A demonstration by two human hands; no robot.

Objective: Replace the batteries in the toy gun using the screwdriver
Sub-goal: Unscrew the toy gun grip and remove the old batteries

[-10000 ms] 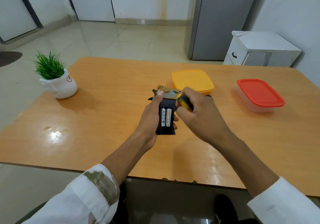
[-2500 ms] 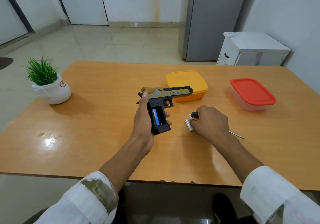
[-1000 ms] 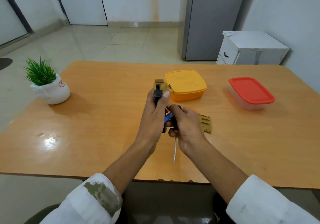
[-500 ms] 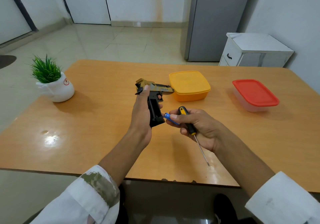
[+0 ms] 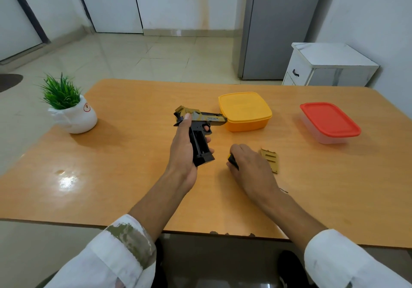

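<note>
My left hand (image 5: 181, 151) grips the toy gun (image 5: 200, 146) by its black handle and holds it above the table, barrel pointing right. The battery compartment in the handle faces me, open and dark inside. My right hand (image 5: 252, 169) rests palm down on the table to the right of the gun, curled round the screwdriver (image 5: 232, 161). Only the screwdriver's black and yellow handle end and its thin tip behind my wrist show. The gold battery cover (image 5: 271, 159) lies flat just beyond my right hand. No battery is visible.
A yellow lidded box (image 5: 245, 109) sits right behind the gun's barrel. A clear container with a red lid (image 5: 330, 120) stands at the far right, and a small potted plant (image 5: 69, 109) at the far left. The wooden table (image 5: 124, 153) ends near my sleeves.
My right hand, which held a blue battery and the screwdriver beside the gun, has dropped onto the table next to the cover. The blue battery is out of sight. The gun has turned slightly.
</note>
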